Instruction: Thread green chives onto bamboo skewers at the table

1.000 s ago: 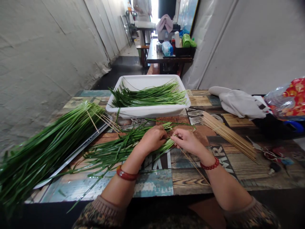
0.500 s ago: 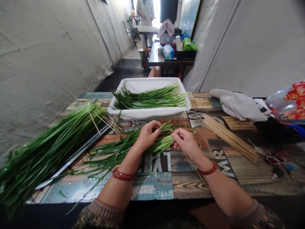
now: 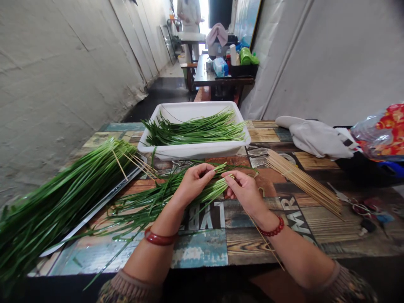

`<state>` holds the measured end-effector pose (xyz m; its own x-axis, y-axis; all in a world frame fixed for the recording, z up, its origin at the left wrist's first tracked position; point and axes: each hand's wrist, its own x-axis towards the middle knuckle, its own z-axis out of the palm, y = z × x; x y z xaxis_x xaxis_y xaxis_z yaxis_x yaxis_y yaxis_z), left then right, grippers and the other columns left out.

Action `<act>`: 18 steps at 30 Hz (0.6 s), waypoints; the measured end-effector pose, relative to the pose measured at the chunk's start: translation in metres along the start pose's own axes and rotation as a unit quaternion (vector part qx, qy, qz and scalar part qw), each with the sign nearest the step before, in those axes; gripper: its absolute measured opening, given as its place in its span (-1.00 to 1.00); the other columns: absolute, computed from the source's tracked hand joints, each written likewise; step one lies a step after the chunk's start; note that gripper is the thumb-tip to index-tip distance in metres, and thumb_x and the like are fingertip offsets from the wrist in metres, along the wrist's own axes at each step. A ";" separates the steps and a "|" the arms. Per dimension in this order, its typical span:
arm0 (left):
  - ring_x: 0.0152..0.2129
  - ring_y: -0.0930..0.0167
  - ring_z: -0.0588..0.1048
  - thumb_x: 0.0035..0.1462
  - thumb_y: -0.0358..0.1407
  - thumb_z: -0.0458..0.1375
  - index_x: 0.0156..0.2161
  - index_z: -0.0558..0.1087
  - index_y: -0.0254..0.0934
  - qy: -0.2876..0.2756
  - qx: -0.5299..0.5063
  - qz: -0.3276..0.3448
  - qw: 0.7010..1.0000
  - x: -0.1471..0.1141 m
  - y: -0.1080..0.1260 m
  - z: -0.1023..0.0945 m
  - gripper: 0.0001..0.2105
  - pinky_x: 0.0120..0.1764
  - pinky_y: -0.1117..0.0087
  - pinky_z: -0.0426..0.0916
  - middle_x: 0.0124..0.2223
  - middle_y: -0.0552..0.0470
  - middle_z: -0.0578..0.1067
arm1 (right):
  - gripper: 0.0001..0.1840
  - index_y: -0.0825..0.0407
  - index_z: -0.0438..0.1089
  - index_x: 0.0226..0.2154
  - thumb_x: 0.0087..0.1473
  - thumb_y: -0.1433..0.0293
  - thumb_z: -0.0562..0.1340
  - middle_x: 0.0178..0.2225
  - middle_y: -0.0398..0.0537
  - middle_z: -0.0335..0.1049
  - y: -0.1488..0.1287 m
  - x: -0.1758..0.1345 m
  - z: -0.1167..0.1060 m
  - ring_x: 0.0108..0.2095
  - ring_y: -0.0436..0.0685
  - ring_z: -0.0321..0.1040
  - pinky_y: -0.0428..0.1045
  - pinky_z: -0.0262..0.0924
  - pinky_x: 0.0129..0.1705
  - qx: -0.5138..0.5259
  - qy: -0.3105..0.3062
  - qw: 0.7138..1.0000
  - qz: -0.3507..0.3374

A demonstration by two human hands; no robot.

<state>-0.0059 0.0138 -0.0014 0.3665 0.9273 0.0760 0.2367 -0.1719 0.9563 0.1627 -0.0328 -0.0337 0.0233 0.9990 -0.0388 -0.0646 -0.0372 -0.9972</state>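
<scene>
My left hand is closed, its thumb and fingers pinching the pale stem ends of some garlic chives. Closed as well, my right hand grips a thin bamboo skewer, whose long end sticks out below the palm toward the table's front edge. Its fingertips are at the chive stems, close to my left fingers. The skewer's tip is hidden by the fingers and stems. Under both hands, loose chives lie across the table with their leaves to the left.
A white tub of chives stands behind my hands. On the left, a big chive pile with several threaded skewers rests on a tray. To the right are a skewer bundle, scissors and a cap. A person stands far back.
My left thumb and fingers have closed together on the stems. My right hand has turned slightly, and the skewer's free end now reaches past the table edge. The view has shifted a little.
</scene>
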 end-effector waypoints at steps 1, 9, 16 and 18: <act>-0.52 0.52 0.26 0.12 -0.20 0.14 -0.31 0.47 -0.37 0.000 -0.010 -0.003 1.000 0.000 0.000 0.001 -0.78 -0.44 0.52 0.18 -0.44 0.09 0.39 | -0.68 0.08 0.46 -0.24 0.10 0.16 0.23 -0.68 -0.25 0.30 -0.001 -0.001 0.000 -0.68 -0.07 0.23 -0.19 0.15 -0.64 -0.012 0.002 1.000 -0.010; -0.56 0.53 0.19 0.15 -0.16 0.11 -0.36 0.42 -0.35 -0.006 -0.045 -0.027 0.999 -0.003 0.006 0.004 -0.75 -0.46 0.52 0.14 -0.51 0.15 0.30 | -0.71 0.06 0.46 -0.22 0.15 0.19 0.21 -0.66 -0.24 0.31 -0.004 -0.004 0.000 -0.66 -0.06 0.26 -0.18 0.20 -0.60 -0.053 0.005 0.997 -0.060; -0.58 0.54 0.12 0.14 -0.15 0.10 -0.46 0.33 -0.32 -0.010 -0.020 -0.026 0.999 -0.003 0.009 0.006 -0.73 -0.50 0.52 0.07 -0.55 0.18 0.19 | -0.71 0.05 0.46 -0.21 0.16 0.19 0.20 -0.65 -0.23 0.32 -0.003 -0.002 -0.002 -0.65 -0.05 0.28 -0.18 0.18 -0.59 -0.059 -0.004 0.996 -0.067; -0.58 0.54 0.12 0.14 -0.16 0.10 -0.47 0.32 -0.32 -0.010 -0.012 -0.022 1.000 -0.003 0.009 0.007 -0.73 -0.50 0.52 0.07 -0.55 0.17 0.19 | -0.71 0.05 0.46 -0.21 0.15 0.19 0.21 -0.65 -0.23 0.32 -0.002 -0.002 -0.002 -0.64 -0.05 0.28 -0.17 0.17 -0.59 -0.065 -0.003 0.995 -0.069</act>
<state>0.0012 0.0070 0.0051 0.3747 0.9268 0.0277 0.2320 -0.1226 0.9650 0.1649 -0.0350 -0.0316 0.0176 0.9948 0.0998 0.0687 0.0984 -0.9928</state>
